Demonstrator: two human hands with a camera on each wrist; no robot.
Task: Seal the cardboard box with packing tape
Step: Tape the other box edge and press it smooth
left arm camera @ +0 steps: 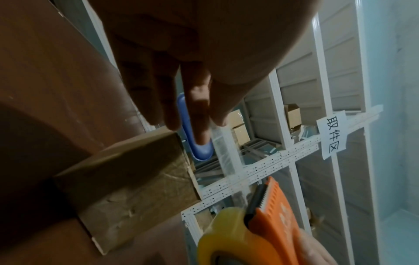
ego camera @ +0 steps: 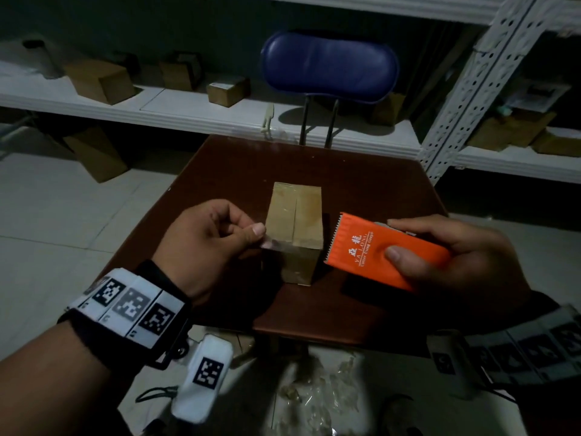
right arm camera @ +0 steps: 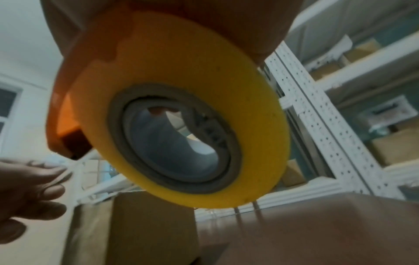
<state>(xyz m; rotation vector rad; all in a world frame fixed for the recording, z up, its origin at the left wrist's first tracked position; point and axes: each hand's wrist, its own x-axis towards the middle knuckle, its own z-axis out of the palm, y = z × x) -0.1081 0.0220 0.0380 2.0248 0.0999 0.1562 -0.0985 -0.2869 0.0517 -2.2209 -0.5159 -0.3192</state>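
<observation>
A small cardboard box (ego camera: pixel 295 225) stands on the dark brown table (ego camera: pixel 361 184) with its top flaps closed. My left hand (ego camera: pixel 217 237) pinches the free end of clear tape (left arm camera: pixel 223 148) at the box's near left top edge. The strip runs across to the orange tape dispenser (ego camera: pixel 386 250), which my right hand (ego camera: pixel 456 253) grips just right of the box. The yellow tape roll (right arm camera: pixel 186 125) sits in the dispenser (left arm camera: pixel 274 220). The box (left arm camera: pixel 133 188) lies below my left fingers (left arm camera: pixel 197 111).
A blue chair (ego camera: pixel 330 70) stands behind the table. White metal shelving (ego camera: pixel 465 89) with several cardboard boxes runs along the back and right. Crumpled clear plastic (ego camera: pixel 317 391) lies on the floor under the table's near edge.
</observation>
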